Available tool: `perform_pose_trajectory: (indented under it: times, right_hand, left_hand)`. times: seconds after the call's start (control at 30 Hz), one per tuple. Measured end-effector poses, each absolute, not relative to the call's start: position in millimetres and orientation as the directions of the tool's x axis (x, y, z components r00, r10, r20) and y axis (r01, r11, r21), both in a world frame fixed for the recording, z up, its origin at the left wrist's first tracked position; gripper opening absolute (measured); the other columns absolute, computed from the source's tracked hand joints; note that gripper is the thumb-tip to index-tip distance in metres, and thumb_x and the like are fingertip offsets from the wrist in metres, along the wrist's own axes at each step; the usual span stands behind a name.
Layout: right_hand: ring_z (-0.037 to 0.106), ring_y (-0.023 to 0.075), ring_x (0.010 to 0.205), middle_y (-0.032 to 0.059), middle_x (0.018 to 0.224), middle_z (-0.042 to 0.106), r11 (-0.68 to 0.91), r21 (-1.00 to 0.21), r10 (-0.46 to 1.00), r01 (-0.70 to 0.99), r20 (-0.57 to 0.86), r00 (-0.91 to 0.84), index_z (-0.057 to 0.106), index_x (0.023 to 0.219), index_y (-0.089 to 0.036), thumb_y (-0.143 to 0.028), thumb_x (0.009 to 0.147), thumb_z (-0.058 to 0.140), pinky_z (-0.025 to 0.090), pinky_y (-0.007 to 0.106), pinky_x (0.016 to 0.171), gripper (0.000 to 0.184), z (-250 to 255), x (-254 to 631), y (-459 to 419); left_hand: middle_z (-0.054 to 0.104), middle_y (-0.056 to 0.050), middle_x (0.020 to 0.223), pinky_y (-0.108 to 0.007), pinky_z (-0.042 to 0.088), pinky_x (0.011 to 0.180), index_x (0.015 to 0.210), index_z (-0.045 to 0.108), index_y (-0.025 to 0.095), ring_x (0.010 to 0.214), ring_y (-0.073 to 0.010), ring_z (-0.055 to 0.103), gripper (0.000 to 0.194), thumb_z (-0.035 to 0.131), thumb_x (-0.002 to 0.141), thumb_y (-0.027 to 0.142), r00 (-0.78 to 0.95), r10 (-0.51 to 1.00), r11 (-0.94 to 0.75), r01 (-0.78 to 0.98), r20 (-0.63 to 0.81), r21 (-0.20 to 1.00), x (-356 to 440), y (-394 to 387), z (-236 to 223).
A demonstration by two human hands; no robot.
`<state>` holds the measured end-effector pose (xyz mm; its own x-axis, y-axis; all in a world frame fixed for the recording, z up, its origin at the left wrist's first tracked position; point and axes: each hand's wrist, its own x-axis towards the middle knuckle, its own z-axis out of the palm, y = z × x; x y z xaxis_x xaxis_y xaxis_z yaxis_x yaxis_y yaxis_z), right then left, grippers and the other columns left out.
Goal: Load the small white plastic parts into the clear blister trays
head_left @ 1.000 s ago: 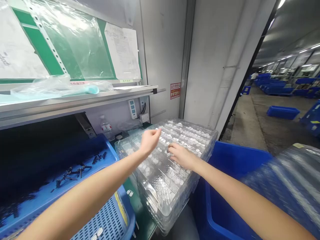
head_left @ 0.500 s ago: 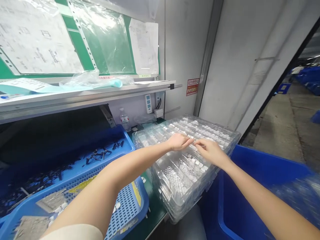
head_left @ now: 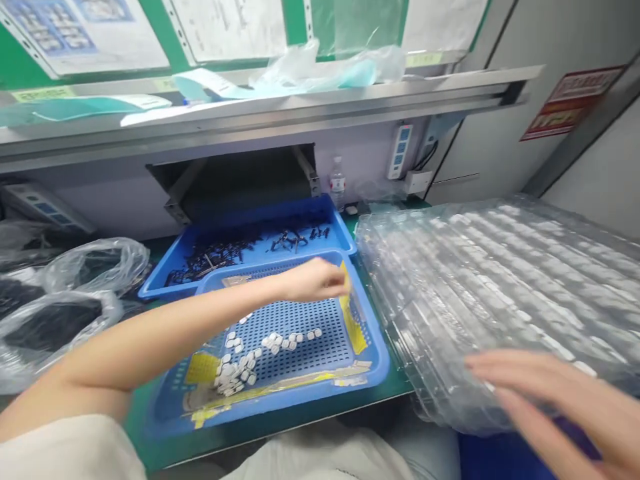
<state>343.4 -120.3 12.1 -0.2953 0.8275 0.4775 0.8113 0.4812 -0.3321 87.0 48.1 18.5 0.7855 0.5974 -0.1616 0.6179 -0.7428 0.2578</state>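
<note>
My left hand (head_left: 317, 280) hovers above the right half of a blue perforated basket (head_left: 383, 357). Its fingers are curled together, and whatever may be in them is hidden. Several small white square pieces (head_left: 275, 342) lie in the basket, heaped toward its front left corner. My right hand (head_left: 555, 393), blurred, is over the front of a stack of clear plastic trays (head_left: 435, 373). Its fingers are stretched out and nothing shows between them. Rows of white pieces (head_left: 470, 250) fill the channels of the top tray.
Behind the basket stands a blue bin (head_left: 345, 230) holding black parts (head_left: 220, 253). Clear plastic bags (head_left: 95, 263) sit at the left. A water bottle (head_left: 337, 183) stands near the wall, below a metal shelf (head_left: 280, 123). Part of another blue container (head_left: 493, 457) shows at the lower right.
The view has swung left. My hands were together over the top tray; now they are apart, the left one over the basket and the right one at the tray's front.
</note>
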Motion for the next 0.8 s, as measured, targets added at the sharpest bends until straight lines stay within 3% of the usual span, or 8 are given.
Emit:
perform_pose_trajectory:
  times: [0.07,0.2,0.3,0.4,0.57,0.8]
  right_hand:
    - [0.060,0.0195,0.080,0.0014,0.097,0.062,0.611,-0.358,0.781,0.706,0.417,-0.465,0.052,0.103,-0.032,-0.027,0.074,0.053,0.047,0.029,0.067,0.030,8,317,-112]
    - [0.058,0.0183,0.063,0.0039,0.082,0.061,0.577,-0.507,0.788,0.641,0.138,-0.600,0.058,0.087,-0.027,-0.021,0.076,0.050,0.043,0.029,0.052,0.016,1,264,-61]
    - [0.056,0.0204,0.063,0.0065,0.077,0.057,0.485,-0.422,0.775,0.766,-0.197,-0.600,0.057,0.077,-0.020,-0.015,0.072,0.051,0.042,0.032,0.055,0.009,-14,226,-19]
    - [0.057,0.0259,0.078,0.0119,0.088,0.055,0.448,-0.306,0.742,0.840,-0.397,-0.540,0.054,0.085,-0.015,-0.013,0.068,0.057,0.042,0.036,0.065,0.018,-34,194,7]
    - [0.058,0.0255,0.082,0.0137,0.098,0.051,0.425,-0.266,0.720,0.865,-0.480,-0.501,0.050,0.095,-0.015,-0.019,0.065,0.064,0.043,0.034,0.067,0.034,-62,158,17]
    - [0.059,0.0284,0.081,0.0145,0.101,0.049,0.477,-0.245,0.701,0.844,-0.473,-0.534,0.045,0.103,-0.015,-0.036,0.069,0.061,0.043,0.035,0.065,0.043,-75,126,10]
  left_hand:
    - [0.057,0.000,0.065,-0.020,0.037,0.049,0.075,0.056,0.016,0.057,-0.0140,0.054,0.015,0.064,0.069,0.027,0.723,0.609,-0.707,0.681,-0.325,0.190,49,42,-8]
    - [0.059,-0.011,0.082,-0.027,0.041,0.049,0.091,0.053,0.013,0.064,-0.0249,0.058,0.041,0.072,0.061,0.034,0.571,0.670,-0.627,0.778,-0.475,0.050,6,22,-52]
    - [0.055,-0.016,0.095,-0.033,0.045,0.053,0.103,0.047,0.012,0.071,-0.0310,0.059,0.054,0.072,0.061,0.036,0.506,0.695,-0.587,0.810,-0.511,0.004,-2,12,-68]
    - [0.053,-0.015,0.100,-0.035,0.047,0.057,0.106,0.046,0.014,0.076,-0.0311,0.059,0.052,0.069,0.065,0.035,0.492,0.693,-0.575,0.818,-0.527,0.007,-5,10,-74]
    - [0.054,-0.013,0.100,-0.032,0.048,0.063,0.104,0.049,0.015,0.080,-0.0276,0.059,0.039,0.064,0.071,0.031,0.499,0.662,-0.576,0.816,-0.560,0.046,-12,15,-73]
    - [0.059,-0.017,0.098,-0.036,0.048,0.068,0.107,0.052,0.010,0.086,-0.0309,0.058,0.044,0.067,0.067,0.020,0.405,0.614,-0.523,0.852,-0.678,0.035,-13,19,-59]
